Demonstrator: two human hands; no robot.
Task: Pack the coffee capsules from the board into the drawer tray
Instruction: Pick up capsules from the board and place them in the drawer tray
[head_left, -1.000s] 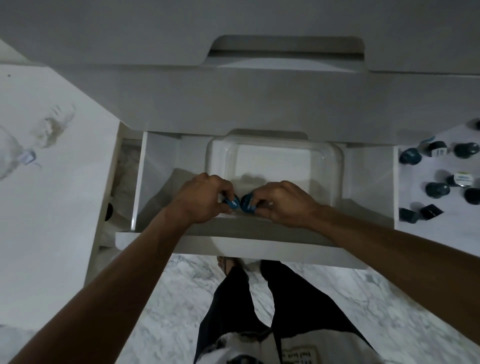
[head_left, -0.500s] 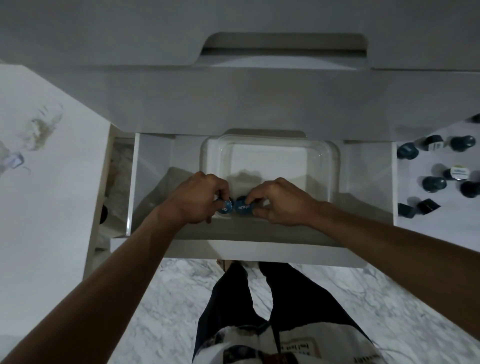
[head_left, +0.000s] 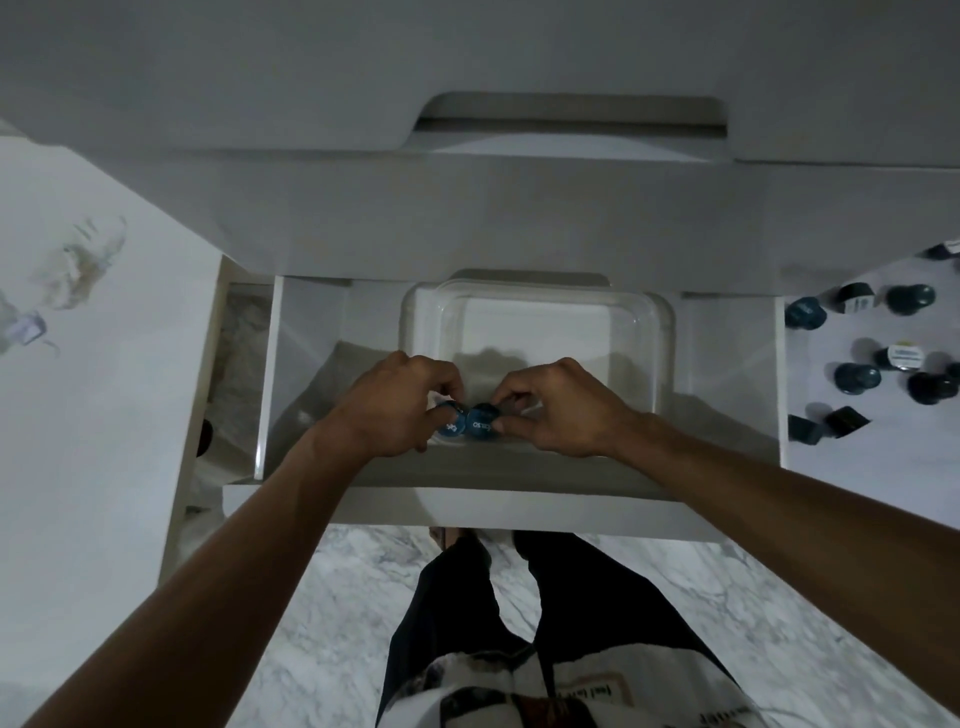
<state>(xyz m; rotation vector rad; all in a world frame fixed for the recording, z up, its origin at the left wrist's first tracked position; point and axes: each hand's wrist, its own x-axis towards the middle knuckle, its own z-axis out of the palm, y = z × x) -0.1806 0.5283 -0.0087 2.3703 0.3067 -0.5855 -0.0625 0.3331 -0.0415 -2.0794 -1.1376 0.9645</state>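
Person stands over an open white drawer, both arms reaching down into it. A clear plastic tray sits inside the drawer, toward the back. Left hand has its fingers curled, pinching a blue coffee capsule between thumb and fingertips at the tray's near edge, 6 o'clock side. Right hand does likewise, fingers curled round a second blue capsule. The two capsules sit side by side, touching or nearly so, foil faces turned up, white lettering on them too small to read. Whether they rest on the tray floor or are held just above it, cannot tell. At 3 o'clock from the drawer, a white board carries the remaining capsules, dark teal and black, scattered loosely, some upright, some tipped. At 9 o'clock, a pale countertop with a faint clear item near its far edge. Marble-pattern floor below; dark trouser legs visible at 6 o'clock.
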